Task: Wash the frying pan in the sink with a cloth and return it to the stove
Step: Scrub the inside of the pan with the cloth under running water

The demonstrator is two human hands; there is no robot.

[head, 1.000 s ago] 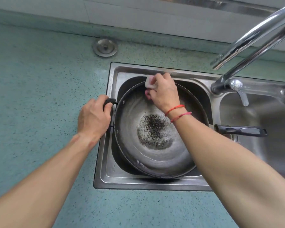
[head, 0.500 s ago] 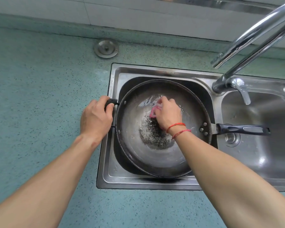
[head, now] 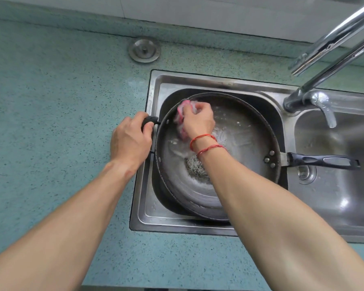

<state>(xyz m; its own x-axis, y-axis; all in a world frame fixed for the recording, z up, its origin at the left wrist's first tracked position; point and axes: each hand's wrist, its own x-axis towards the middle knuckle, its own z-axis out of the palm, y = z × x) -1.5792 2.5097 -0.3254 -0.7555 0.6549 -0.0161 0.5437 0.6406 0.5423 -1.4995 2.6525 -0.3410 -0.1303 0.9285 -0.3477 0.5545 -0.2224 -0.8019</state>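
Half a second ago the right hand (head: 198, 120) was rubbing near the middle of the pan, and now it has slid up to the far left part of the wall, close to the rim. Its fingers are curled tight around the cloth (head: 182, 120), a pink and white one that pokes out past the knuckles and under the palm. The left hand (head: 130, 141) has not moved; its fingers are wrapped around the small black helper handle (head: 149, 120), and the thumb side hides most of it. The frying pan (head: 240, 148) sits tilted in the left bowl of the sink (head: 153, 97), with its long handle (head: 322, 161) sticking out to the right, well away from both hands, over the other bowl. Soapy water shines on the metal just beside the right fingers, and a dark speckled patch (head: 195, 166) lies below the wrist, so the washing looks only partly done. The pan looks big, stiff and probably heavy, and it is wet, so it may be slippery. The cloth is soft and squishes in the hand. To lift the pan out and carry it to the stove, the long black handle looks like the best place to grab, with the small handle held too so it does not tip. The tap (head: 328, 114) is off to the right of both hands.
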